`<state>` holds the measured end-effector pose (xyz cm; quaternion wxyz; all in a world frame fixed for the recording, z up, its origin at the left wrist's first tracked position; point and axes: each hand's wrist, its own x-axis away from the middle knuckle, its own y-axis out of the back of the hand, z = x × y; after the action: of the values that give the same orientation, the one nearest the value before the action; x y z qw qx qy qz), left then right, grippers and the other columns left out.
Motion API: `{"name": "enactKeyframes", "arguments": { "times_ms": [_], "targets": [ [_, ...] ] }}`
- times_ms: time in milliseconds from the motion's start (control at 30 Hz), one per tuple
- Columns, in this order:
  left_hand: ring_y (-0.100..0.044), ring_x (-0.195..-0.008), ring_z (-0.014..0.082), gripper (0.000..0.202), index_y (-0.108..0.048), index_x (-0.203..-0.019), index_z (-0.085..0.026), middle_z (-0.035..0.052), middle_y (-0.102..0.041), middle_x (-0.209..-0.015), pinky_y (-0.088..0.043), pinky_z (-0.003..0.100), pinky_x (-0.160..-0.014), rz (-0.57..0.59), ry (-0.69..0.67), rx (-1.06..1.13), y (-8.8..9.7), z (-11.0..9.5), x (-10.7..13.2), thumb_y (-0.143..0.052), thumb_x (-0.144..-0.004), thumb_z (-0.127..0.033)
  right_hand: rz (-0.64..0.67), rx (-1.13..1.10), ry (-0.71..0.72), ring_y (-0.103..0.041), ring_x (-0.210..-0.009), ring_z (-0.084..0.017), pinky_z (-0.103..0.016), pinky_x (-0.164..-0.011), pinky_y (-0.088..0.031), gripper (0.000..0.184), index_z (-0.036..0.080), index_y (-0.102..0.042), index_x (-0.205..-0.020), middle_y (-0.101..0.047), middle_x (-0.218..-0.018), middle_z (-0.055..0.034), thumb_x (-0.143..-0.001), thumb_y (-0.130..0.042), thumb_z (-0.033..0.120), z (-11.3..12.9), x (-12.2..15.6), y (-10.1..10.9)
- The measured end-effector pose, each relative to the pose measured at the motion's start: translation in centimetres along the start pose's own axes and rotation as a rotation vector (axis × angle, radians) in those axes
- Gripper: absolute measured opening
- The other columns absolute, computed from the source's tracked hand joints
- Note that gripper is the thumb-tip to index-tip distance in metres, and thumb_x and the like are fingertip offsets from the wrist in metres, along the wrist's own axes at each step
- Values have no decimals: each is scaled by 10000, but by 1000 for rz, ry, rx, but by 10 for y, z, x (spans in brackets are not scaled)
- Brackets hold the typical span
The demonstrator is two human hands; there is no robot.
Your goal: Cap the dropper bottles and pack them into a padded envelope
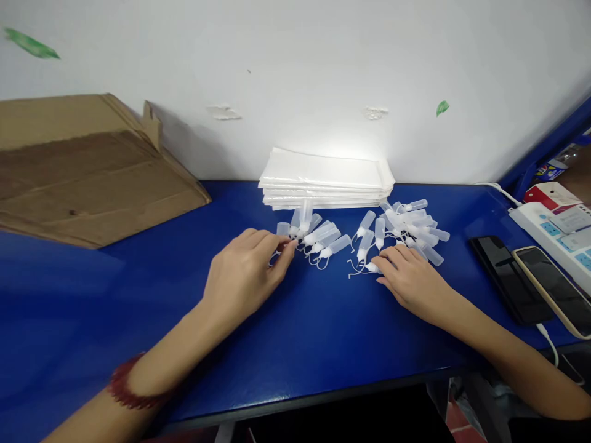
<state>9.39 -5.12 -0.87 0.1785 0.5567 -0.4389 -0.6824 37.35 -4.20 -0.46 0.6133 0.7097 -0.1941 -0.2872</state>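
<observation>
On the blue bench point(295, 344), small cloudy bottles point(335, 246) with white caps lie in two groups, between the middle of the bench and its back edge. The left group is just in front of the stack of white packets point(325, 175), which lies along the back edge near its middle. The bigger heap point(418, 221) is more toward the right edge, and several bottles there lie on one another. Thin white loops or bent tips are seen beside many caps.

The left hand point(247, 267), with a dark red bracelet point(133, 387) at its wrist, is at the left side of the first group. Its thumb and first finger are narrow, with tips almost together; I cannot tell whether a bottle is between them. The right hand point(410, 277) is at the front side of the heap. Its fingers are bent narrowly over one bottle, whose white cap shows beyond them; whether they grip it is hidden.

Two phones point(510, 280) point(556, 289) lie near the right edge, and a cardboard box point(92, 178) stands toward the back left corner.
</observation>
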Motion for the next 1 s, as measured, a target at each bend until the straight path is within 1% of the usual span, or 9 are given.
{"name": "enactKeyframes", "arguments": {
  "times_ms": [133, 233, 333, 433, 500, 667, 767, 900, 1000],
  "targets": [
    [-578, -587, 172, 213, -625, -801, -169, 26, -640, -652, -421, 286, -496, -18, -15, 87, 2, -6, 1, -511, -950, -271, 36, -24, 7, -570, -864, -236, -348, -735, -463, 228, 86, -623, -1041, -631, -937, -122, -882, -478, 12, 1, -1, -1],
    [-605, -640, 162, 159, -623, -853, -160, 30, -657, -711, -485, 280, -568, 58, -86, 240, 7, -18, 1, -511, -947, -222, 28, -103, -1, -576, -867, -231, -354, -746, -470, 226, 75, -619, -1039, -628, -941, -134, -900, -447, 28, 2, -1, 5],
    [-632, -735, 166, 136, -614, -990, -150, 44, -679, -805, -531, 286, -659, 148, -144, 394, 9, -31, 3, -495, -956, -207, -20, -224, 6, -583, -909, -236, -371, -765, -495, 244, 80, -601, -1071, -630, -973, -142, -939, -395, 75, 6, 1, 14],
    [-635, -803, 169, 254, -545, -1187, -136, 59, -676, -881, -552, 301, -720, 196, -144, 506, 9, -40, 5, -486, -965, -244, -69, -339, 29, -589, -920, -231, -385, -774, -523, 260, 89, -577, -1095, -628, -1010, -145, -961, -355, 108, 9, 2, 20],
    [-632, -816, 172, 293, -520, -1228, -133, 64, -671, -897, -557, 311, -732, 222, -139, 543, 9, -43, 7, -489, -965, -258, -85, -389, 47, -592, -924, -230, -397, -778, -535, 263, 85, -563, -1108, -624, -1028, -151, -960, -347, 108, 11, 2, 22],
    [-637, -815, 177, 164, -591, -1076, -126, 83, -688, -916, -547, 317, -737, 172, -174, 555, 8, -45, 10, -508, -961, -210, -87, -466, 45, -601, -906, -218, -395, -762, -549, 256, 80, -533, -1141, -613, -1045, -150, -958, -356, 108, 15, 2, 23],
    [-630, -794, 172, 145, -603, -1028, -133, 77, -690, -902, -540, 316, -730, 166, -150, 514, 7, -47, 11, -490, -972, -205, -93, -468, 54, -600, -901, -214, -383, -751, -548, 254, 90, -527, -1140, -614, -1034, -143, -963, -347, 112, 16, 2, 24],
    [-597, -764, 171, 133, -608, -993, -125, 74, -673, -876, -508, 317, -700, 134, -209, 470, 8, -48, 12, -479, -965, -143, -89, -477, 54, -589, -887, -215, -376, -749, -536, 249, 87, -538, -1103, -611, -1006, -141, -959, -337, 109, 17, 2, 24],
    [-566, -740, 171, 161, -616, -925, -123, 67, -648, -822, -479, 315, -678, 199, -212, 479, 10, -48, 11, -460, -964, -134, -64, -505, 48, -575, -869, -222, -380, -741, -520, 247, 93, -560, -1052, -606, -973, -139, -944, -339, 113, 16, 1, 25]
  ]
}}
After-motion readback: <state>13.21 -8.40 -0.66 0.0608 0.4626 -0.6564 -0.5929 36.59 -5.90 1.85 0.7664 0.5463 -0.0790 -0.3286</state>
